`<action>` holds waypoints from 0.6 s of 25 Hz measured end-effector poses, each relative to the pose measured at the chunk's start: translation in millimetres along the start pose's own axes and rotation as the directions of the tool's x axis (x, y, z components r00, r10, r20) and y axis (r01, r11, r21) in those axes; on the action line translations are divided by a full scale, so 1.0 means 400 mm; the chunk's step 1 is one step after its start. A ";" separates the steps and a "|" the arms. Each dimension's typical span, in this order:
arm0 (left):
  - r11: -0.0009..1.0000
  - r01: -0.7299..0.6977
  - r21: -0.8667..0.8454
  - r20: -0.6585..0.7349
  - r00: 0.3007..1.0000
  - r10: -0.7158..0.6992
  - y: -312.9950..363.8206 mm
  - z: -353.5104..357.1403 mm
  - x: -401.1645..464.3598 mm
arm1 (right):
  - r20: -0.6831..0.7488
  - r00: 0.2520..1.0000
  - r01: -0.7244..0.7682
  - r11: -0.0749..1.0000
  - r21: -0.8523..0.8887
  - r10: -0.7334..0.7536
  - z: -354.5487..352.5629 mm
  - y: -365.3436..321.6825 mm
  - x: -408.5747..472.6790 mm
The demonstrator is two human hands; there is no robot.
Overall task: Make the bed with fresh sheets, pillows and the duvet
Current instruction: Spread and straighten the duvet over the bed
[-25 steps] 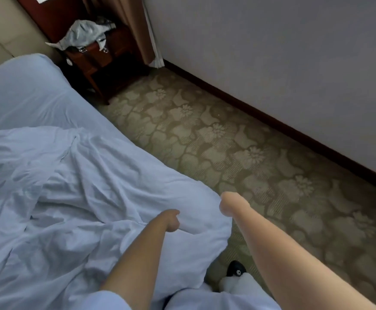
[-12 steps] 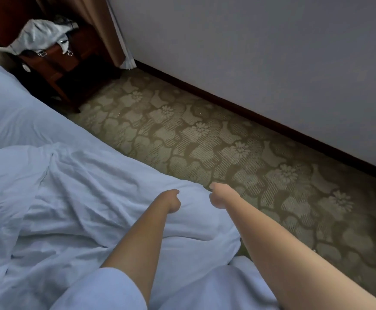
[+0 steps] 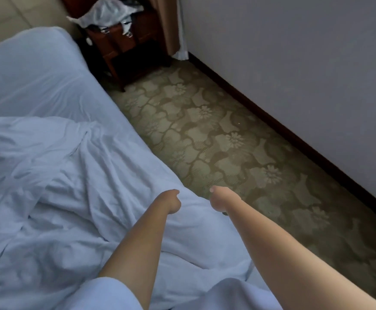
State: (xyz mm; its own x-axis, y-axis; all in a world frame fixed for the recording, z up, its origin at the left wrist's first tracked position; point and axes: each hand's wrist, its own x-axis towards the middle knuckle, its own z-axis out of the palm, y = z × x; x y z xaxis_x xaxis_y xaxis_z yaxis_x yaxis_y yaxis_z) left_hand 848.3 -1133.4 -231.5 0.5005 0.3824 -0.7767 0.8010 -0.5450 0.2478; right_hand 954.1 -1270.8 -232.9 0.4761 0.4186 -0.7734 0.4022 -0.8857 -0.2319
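Two bare hands are seen in the head view, held close together over the right edge of the bed. The left hand [image 3: 170, 202] is curled into a fist on the rumpled pale-blue duvet [image 3: 75, 198]; a pinch of fabric seems to be held, though the fingers are hidden. The right hand [image 3: 218, 199] is likewise curled at the duvet's edge, and what it holds cannot be told. A smooth pale-blue fitted sheet [image 3: 37, 81] is left uncovered toward the head of the bed, beside a dark wooden nightstand [image 3: 124, 50]. The spreading step is judged in hand; next, the duvet's edge should be drawn toward the headboard and flattened.
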 end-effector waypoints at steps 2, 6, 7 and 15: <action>0.992 0.094 -0.080 -0.030 0.995 -0.096 0.020 -0.006 0.011 | 0.047 0.995 0.095 0.992 -0.085 -0.092 -0.055 0.000 0.039; 0.950 0.231 -0.209 -0.042 0.969 -0.245 0.118 0.001 0.006 | 0.118 0.955 0.293 0.936 -0.194 -0.274 -0.185 -0.010 0.096; 0.937 0.260 -0.232 -0.038 0.961 -0.276 0.138 0.002 0.003 | 0.122 0.943 0.330 0.921 -0.205 -0.310 -0.214 -0.015 0.110; 0.816 0.438 -0.376 0.000 0.881 -0.473 0.127 -0.041 -0.001 | 0.251 0.862 0.501 0.819 -0.281 -0.441 -0.290 -0.081 0.178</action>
State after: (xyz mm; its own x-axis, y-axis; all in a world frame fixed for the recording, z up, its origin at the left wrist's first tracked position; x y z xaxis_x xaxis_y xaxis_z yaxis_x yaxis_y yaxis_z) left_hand 894.1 -1149.0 -209.2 0.0620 0.5945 -0.8017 0.9968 0.0034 0.0796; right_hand 1065.7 -1189.0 -212.2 0.0365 0.7013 -0.7119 0.7872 -0.4590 -0.4118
